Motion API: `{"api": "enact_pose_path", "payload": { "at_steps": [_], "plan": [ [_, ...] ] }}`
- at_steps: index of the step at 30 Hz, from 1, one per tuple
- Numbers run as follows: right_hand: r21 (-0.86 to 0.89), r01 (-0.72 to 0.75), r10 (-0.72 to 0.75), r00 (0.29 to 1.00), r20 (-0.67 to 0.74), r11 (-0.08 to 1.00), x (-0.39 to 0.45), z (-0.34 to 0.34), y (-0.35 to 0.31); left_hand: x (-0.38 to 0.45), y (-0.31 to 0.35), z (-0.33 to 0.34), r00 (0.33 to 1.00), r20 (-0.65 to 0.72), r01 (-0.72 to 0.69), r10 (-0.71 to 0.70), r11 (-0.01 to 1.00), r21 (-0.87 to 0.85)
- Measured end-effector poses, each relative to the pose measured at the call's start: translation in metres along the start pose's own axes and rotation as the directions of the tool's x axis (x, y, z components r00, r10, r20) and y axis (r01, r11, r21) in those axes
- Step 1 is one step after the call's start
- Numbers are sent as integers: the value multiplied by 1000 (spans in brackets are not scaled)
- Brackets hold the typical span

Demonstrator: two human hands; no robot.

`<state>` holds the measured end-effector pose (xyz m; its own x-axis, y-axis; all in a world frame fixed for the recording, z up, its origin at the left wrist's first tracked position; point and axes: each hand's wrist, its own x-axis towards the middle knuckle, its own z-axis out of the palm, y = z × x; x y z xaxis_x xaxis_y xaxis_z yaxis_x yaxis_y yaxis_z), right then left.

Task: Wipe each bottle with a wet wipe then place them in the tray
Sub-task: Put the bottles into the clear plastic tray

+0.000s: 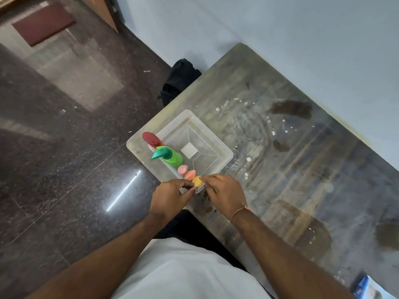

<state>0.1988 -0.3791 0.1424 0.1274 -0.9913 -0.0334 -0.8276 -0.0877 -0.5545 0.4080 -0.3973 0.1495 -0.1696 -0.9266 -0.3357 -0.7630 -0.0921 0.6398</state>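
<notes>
- Bottles stand in a row along the near-left wall of the clear tray (224, 153), which sits on the table (302, 169) at its left edge, reaching toward 12 o'clock from the person's body.
- Red-capped bottle (150, 138) is at the far end of the row, toward 11 o'clock from the hands; the green bottle (172, 158) with its teal nozzle stands next, upright as far as this top-down view shows.
- Two small pink-capped bottles (186, 172) follow, each just beside the next, running down toward the hands.
- Yellow-capped bottle (197, 181) is the nearest of the row, at the tray's near corner, right between both hands; its long axis points up at the camera, so only the cap shows.
- Left hand (170, 196) comes in from 7 o'clock with fingers curled and pinching at the cap's left side; the right hand (224, 194) comes from 5 o'clock with its fingertips closed on the cap's right side.
- Both hands are equally near; I judge that the bottle is being set down in the tray, so letting go cleanly without nudging its pink neighbour matters most.
- No wet wipe can be made out.
</notes>
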Motion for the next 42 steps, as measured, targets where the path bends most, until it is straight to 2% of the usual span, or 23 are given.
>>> {"api": "enact_pose_path", "payload": {
  "at_steps": [16, 22, 24, 27, 29, 33, 35, 38, 42],
  "plan": [
    [4, -38, 37, 994, 105, 999, 5, 19, 5, 5, -13, 2, 999, 19, 41, -41, 999, -10],
    [1, -91, 90, 990, 110, 996, -11, 16, 5, -1, -16, 0, 993, 67, 88, -93, 994, 70],
    [-2, -107, 106, 989, 105, 994, -18, 10, 4, -5, -15, 3, 993, 104, 37, -48, 994, 105],
    [-49, -144, 149, 984, 95, 988, -32, 1, 7, -8, -10, 11, 973, 222, -117, 72, 973, 199],
    [-97, -191, 201, 975, 99, 977, -45, -3, 12, -13, 3, 20, 938, 297, -257, 178, 933, 253],
    [-118, -303, 317, 941, 119, 945, -78, -11, 25, -19, 33, 48, 842, 376, -491, 386, 837, 242],
    [-124, -352, 366, 924, 114, 928, -101, -19, 37, -23, 48, 71, 804, 425, -538, 415, 812, 226],
    [-154, -427, 447, 885, 131, 891, -139, -40, 52, -35, 71, 103, 786, 456, -553, 417, 804, 218],
    [-155, -520, 537, 838, 98, 840, -197, -68, 77, -56, 111, 142, 768, 418, -611, 486, 750, 251]
  ]
}}
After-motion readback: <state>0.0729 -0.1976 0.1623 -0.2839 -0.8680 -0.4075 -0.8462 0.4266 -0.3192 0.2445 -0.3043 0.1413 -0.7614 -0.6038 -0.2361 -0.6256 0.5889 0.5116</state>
